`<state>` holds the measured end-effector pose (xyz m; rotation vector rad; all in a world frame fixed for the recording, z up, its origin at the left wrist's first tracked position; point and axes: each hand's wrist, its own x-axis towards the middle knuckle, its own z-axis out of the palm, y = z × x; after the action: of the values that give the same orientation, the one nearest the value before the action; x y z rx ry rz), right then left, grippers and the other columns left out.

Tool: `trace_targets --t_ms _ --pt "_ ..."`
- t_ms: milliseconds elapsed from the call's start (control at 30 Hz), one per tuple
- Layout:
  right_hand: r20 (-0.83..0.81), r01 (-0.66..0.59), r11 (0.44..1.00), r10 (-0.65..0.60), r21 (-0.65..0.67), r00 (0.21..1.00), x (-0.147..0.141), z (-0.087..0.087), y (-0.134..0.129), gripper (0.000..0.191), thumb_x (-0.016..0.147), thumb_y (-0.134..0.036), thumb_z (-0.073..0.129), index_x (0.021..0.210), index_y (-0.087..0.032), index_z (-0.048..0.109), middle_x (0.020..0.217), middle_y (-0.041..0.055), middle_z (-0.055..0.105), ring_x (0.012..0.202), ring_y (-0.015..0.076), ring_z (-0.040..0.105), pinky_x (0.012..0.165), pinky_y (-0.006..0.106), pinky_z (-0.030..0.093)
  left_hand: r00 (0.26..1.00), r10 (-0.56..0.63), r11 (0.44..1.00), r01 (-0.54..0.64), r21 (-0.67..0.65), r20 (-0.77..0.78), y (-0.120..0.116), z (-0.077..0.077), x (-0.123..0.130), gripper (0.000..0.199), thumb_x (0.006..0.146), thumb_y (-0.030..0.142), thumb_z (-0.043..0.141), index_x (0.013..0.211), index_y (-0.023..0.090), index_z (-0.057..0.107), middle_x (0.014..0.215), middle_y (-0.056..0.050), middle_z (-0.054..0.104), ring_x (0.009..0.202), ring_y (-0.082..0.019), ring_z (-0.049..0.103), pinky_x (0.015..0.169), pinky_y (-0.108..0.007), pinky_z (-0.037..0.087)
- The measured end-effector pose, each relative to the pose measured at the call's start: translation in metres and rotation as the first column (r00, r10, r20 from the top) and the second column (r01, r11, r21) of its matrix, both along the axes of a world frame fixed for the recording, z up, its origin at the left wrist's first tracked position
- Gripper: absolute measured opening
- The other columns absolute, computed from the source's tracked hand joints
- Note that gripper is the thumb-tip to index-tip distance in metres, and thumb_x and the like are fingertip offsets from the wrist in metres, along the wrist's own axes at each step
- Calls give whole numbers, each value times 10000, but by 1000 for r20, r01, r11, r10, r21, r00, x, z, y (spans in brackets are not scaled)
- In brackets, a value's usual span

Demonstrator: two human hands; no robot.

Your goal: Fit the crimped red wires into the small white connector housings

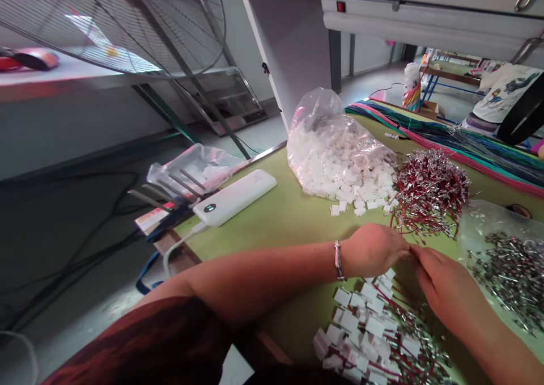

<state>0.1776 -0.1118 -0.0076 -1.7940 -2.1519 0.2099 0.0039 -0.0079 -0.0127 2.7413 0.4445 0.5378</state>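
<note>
My left hand (pixel 376 250) is closed, its fingertips meeting those of my right hand (pixel 442 277), also closed. Whatever they pinch is too small and hidden to name. Just beyond them lies a heap of short red wires with metal ends (pixel 431 189). White plastic connectors (pixel 340 152) spill from a clear bag to the left of that heap. Below my hands, nearer my body, is a pile of white connectors with red wires (pixel 361 334) attached. A clear bag of small metal parts (pixel 510 271) lies at the right, beside my right forearm.
A white power bank (pixel 238 198) with a cable lies at the left edge of the green table (pixel 255 232). Long colored wires (pixel 459 141) stretch across the back right. A large fan (pixel 170 28) stands at upper left. Part of a person (pixel 505 96) shows at far right.
</note>
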Motion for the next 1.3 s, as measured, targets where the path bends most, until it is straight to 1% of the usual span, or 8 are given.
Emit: trace_targets --t_ms 100,233,700,800,867,1000,1167,1300 --pt "-76 83 995 -78 61 994 4 -2 1 332 903 -212 332 1068 -202 620 846 73 723 726 205 676 629 319 498 975 220 975 -220 20 -35 13 13 -9 402 870 524 500 856 150 647 777 -66 655 697 -165 595 598 -262 446" --pt "-142 200 980 -197 4 970 21 1 5 243 897 -321 415 1038 -223 588 689 13 713 562 185 646 525 285 435 738 563 816 -568 109 -372 42 26 -25 438 877 491 491 757 101 651 728 -136 625 676 -242 609 582 -320 431" --pt "-192 174 984 -180 -46 965 26 -1 7 219 888 -337 464 839 -212 637 734 27 683 623 160 602 590 280 441 870 407 900 -434 -42 -277 53 8 -25 173 859 240 556 871 148 702 864 -80 648 835 -195 600 763 -299 457" --pt "-252 208 976 -218 -63 943 25 -3 7 246 887 -352 468 851 -214 669 738 28 702 617 163 614 574 280 452 913 389 869 -409 -278 -126 51 13 -25 193 861 244 541 903 152 705 788 -45 652 727 -143 588 705 -266 461" --pt "-287 223 974 -226 -42 931 23 -3 7 251 878 -366 487 857 -224 694 776 28 719 658 171 635 595 285 465 936 346 771 -322 -549 -63 43 16 -22 247 881 262 504 992 150 694 689 -13 615 580 -89 537 589 -218 447" --pt "-296 253 968 -243 -5 924 16 -2 5 265 871 -398 507 801 -231 700 686 0 695 605 155 610 571 274 448 983 182 425 -104 -899 -27 21 14 -9 296 903 224 461 1137 150 626 569 48 506 440 -41 414 448 -165 357" --pt "-294 235 971 -211 50 932 10 0 2 238 875 -364 511 785 -231 687 629 -19 658 552 132 565 534 254 423 974 213 106 53 -993 75 6 7 5 142 885 182 514 1020 148 542 628 51 554 444 -34 414 421 -164 324" --pt "-338 192 979 -158 69 928 11 -2 2 220 877 -353 521 807 -227 688 684 -12 679 598 132 588 573 252 447 965 255 -39 71 -997 59 6 6 6 57 904 170 501 854 148 517 577 51 546 420 -26 398 390 -166 267"
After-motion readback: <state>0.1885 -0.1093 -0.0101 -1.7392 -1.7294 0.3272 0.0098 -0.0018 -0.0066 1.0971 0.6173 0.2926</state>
